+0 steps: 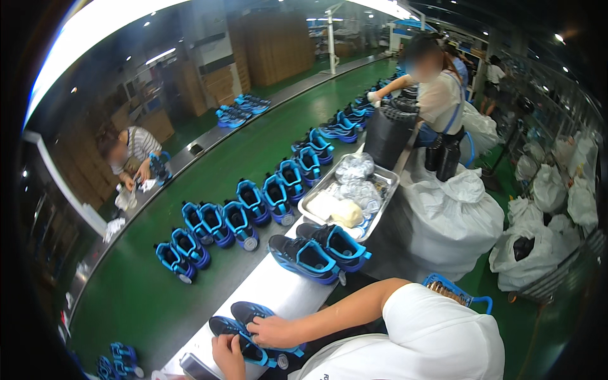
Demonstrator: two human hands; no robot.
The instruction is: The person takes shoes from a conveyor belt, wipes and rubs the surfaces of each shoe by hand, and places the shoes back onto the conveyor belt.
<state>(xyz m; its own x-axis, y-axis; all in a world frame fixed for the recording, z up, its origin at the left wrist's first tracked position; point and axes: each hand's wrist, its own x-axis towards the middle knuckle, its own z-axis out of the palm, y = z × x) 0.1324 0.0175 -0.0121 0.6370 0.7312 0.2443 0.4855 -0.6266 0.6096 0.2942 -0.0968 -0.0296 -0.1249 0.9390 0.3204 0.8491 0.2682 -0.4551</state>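
Observation:
A pair of black and blue sneakers lies right in front of me on the white bench strip. My left hand [228,356] is at the side of the nearer sneaker [256,352], its fingers bent closed against the lacing area. From the right, my right hand [271,331] reaches across the farther sneaker [246,310], with fingers curled onto the upper of the nearer one. The fingertips are small here, and any lace between them cannot be made out. Just beyond, a second pair of sneakers [304,256] rests on the bench, toes pointing left.
A metal tray [387,190] with plastic-wrapped bundles stands past the second pair. Rows of sneakers [237,221] line the green conveyor belt [139,304] at left. White sacks [449,215] stand at right. Co-workers [440,95] work farther along and across [136,149]. A grey device [199,366] lies near my left hand.

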